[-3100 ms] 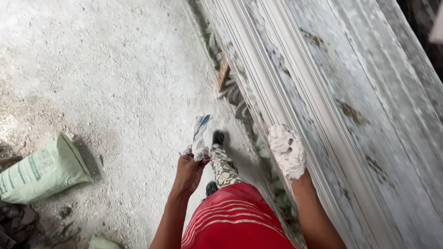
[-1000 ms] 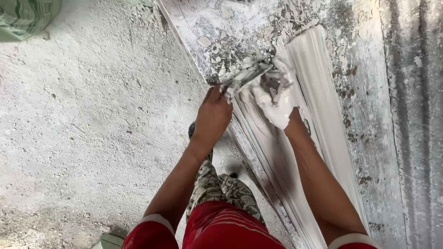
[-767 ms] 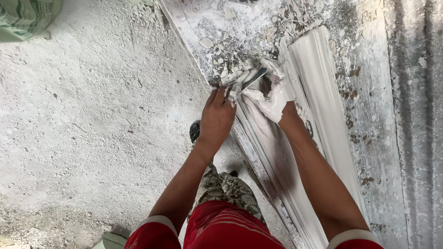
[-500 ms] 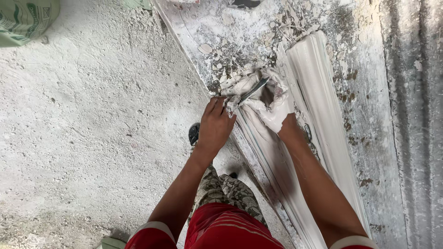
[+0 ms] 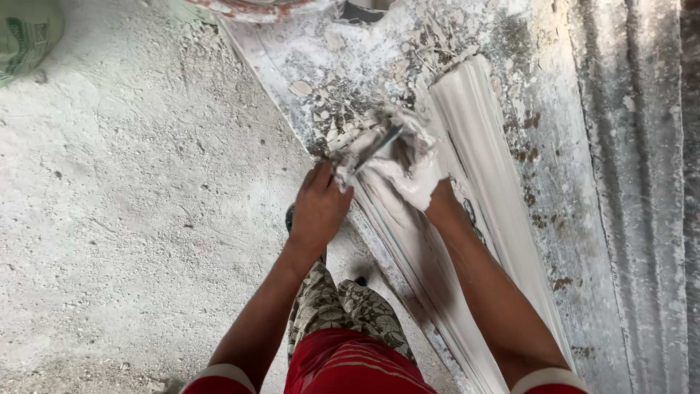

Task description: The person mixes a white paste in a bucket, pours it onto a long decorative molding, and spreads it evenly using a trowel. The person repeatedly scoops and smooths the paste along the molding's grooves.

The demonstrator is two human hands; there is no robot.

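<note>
L hand (image 5: 319, 208) closed on a scraper (image 5: 364, 149), blade pointing 1 o'clock into wet plaster (image 5: 408, 171). R hand (image 5: 426, 182) plaster-caked, cupped on that lump; grip can't tell. Both rest on white moulding (image 5: 488, 168) on the bench (image 5: 554, 131). Green sack (image 5: 25, 33) at 10 o'clock on floor (image 5: 131, 219).

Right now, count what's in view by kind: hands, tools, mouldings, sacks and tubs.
Hands: 2, left hand and plaster-coated right hand
Scraper tool: 1
White moulding: 1
Green sack: 1
Tub rim: 1
Total: 6
</note>
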